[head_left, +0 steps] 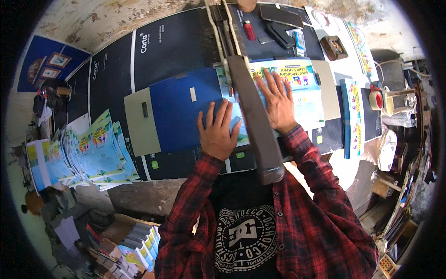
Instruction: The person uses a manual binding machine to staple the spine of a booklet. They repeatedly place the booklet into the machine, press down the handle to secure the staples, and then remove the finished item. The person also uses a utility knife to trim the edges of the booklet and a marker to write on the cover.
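Hands flat, both of them, on a printed booklet [297, 88] lying under the long arm of a lever-type paper cutter [253, 123]. The left hand [218, 132] is spread wide, palm down, on the portion of the sheet left of the arm, partly over a blue board [179, 111]. The right hand [278, 100] is likewise spread wide, fingers fanned, pressing the colourful cover right of the arm. Neither hand grips anything; both only bear down.

The booklet sits at the middle of the dark worktable [162, 46], its long axis running left to right across the person's front, roughly square to the cutter arm, which runs from near the chest away toward the far edge. Its printed face is up, with the heading toward the far side.

Judgement on the step in hand: the sheet appears to be under alignment against the blade line. Good practice would be even pressure from both palms, edges kept flush with the board, and fingertips held clear of the blade path; the left fingertips lie close to the arm, which is a risk.

A fanned stack of similar booklets [100, 151] lies well apart at the left edge. A tape roll [376, 99] stands at the right.
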Demonstrator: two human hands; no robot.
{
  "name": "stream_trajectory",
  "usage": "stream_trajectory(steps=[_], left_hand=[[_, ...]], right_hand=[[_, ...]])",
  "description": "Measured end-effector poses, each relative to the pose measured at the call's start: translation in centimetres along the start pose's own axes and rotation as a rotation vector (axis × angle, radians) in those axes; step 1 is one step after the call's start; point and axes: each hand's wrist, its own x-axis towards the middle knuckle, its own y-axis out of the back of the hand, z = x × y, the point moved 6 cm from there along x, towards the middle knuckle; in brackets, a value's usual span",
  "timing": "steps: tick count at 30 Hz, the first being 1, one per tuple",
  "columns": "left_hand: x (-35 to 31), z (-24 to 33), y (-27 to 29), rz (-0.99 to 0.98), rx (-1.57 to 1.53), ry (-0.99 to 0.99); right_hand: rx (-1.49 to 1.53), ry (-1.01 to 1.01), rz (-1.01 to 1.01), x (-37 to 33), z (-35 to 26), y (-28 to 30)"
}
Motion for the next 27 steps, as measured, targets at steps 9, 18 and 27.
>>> stream_trajectory(steps=[9,18,27], left_hand=[[-0.2,0.0,-1.1,-0.06,0.032,0.006],[-0.8,-0.9,-1.1,0.005,0.031,-0.005],[-0.7,-0.4,-0.9,0.037,0.089,-0.002]], right_hand=[[0.428,-0.119,-0.064,0.6,3.6,4.6],[0.164,0.193,-0.361,4.4,-14.6,18.3],[0.071,0.049,-0.163,-2.1,-14.5,11.2]])
